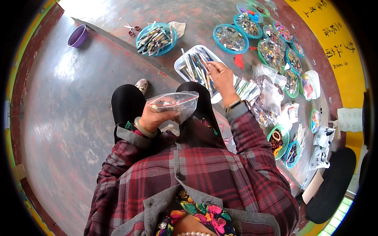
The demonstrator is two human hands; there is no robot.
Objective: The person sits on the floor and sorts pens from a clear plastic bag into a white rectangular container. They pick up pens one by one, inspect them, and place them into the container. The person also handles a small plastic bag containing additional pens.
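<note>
My left hand (157, 116) is closed around a clear zip bag (183, 103) with a red line along its mouth, held over my lap. What lies inside the bag is hard to make out. Farther out, my right hand (221, 76) reaches over a white plastic basket (180, 65) filled with many pens (193, 67). Its thumb and forefinger are pinched at a slim orange-brown pen (205, 66) near the middle of the basket.
Beyond the basket stands a blue bowl (173, 44) of pens, with scissors (132, 29) beside it. A purple basin (77, 36) sits far left. On the right are several round baskets (230, 38) of small items and clear plastic bags (271, 92). A floor ledge (118, 42) runs diagonally.
</note>
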